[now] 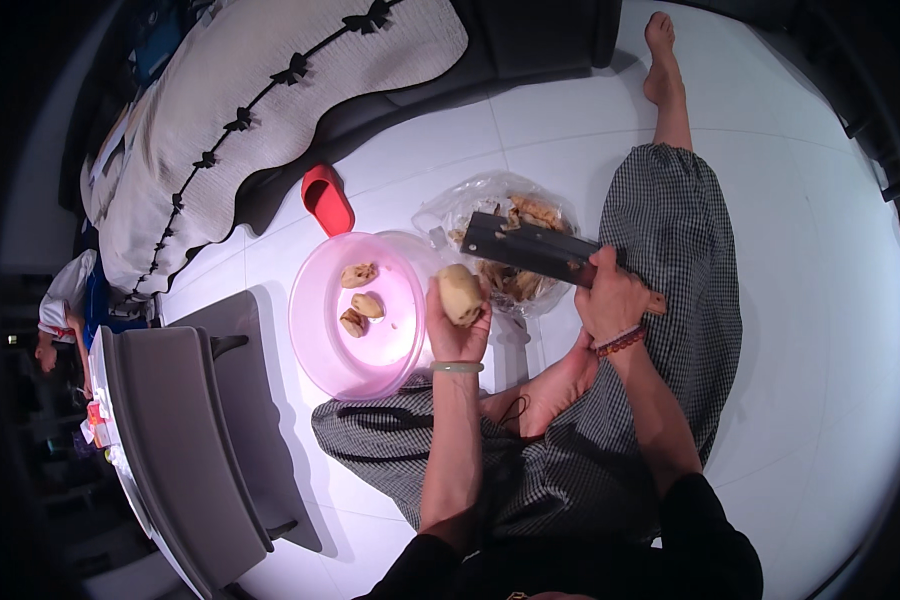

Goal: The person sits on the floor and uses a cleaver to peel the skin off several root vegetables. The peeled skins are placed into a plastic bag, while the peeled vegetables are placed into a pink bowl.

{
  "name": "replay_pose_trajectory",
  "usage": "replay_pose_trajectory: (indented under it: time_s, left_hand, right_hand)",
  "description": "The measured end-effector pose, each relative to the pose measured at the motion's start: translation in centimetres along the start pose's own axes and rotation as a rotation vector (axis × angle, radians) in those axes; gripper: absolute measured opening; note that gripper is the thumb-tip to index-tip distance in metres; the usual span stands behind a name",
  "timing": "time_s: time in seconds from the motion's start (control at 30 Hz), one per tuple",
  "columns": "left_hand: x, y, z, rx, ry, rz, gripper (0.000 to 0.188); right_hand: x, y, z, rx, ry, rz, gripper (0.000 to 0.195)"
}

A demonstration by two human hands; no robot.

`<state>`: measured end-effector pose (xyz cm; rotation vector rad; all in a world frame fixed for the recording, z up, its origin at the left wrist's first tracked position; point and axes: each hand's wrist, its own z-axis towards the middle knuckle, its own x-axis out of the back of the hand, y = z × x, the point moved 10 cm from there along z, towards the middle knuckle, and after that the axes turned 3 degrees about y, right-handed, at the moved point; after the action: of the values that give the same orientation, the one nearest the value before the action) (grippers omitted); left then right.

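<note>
In my left hand (457,330) rests a thick piece of peeled root vegetable (460,294), its dark-pitted end towards me. My right hand (612,298) grips the handle of a broad dark cleaver (529,247). The blade points left, with bits of peel stuck on it. Beneath the blade, a clear plastic bag (450,202) on the floor holds a heap of brown peelings (534,212). Left of my left hand, a pink plastic basin (311,319) contains several peeled pieces (359,275) with brown spots.
A red slipper (328,201) lies beyond the basin. My legs in checked trousers (671,217) flank the bag. A sofa with a pale cover (270,105) stands at the upper left, a grey table or bench (180,442) at the lower left. Another person (67,300) is at the far left.
</note>
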<state>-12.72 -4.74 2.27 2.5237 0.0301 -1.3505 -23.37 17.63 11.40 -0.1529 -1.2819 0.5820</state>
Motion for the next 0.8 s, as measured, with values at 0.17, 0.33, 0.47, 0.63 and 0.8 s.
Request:
replay_pose_trajectory:
  time_s: [0.17, 0.33, 0.47, 0.63, 0.8]
  left_hand:
    - [-1.6, -2.4, 0.3, 0.02, -0.031, 0.225, 0.048]
    - [0.1, -3.5, 1.5, 0.008, 0.068, 0.097, 0.048]
    - [0.3, -3.9, 2.3, 0.205, -0.177, -0.063, 0.069]
    - [-0.5, -3.6, 1.7, 0.073, -0.062, 0.147, 0.07]
    - [-2.1, -3.2, 0.7, 0.005, -0.09, 0.292, 0.065]
  right_hand:
    - [0.1, -1.4, -0.2, -0.094, 0.021, 0.277, 0.039]
    - [0.2, -3.1, -0.8, 0.087, 0.121, 0.323, 0.034]
    - [3.0, -5.1, -4.2, 0.415, 0.299, 0.411, 0.026]
    - [2.0, -6.2, -5.8, 0.444, 0.332, 0.437, 0.031]
    - [1.6, -6.2, -5.4, 0.411, 0.315, 0.478, 0.034]
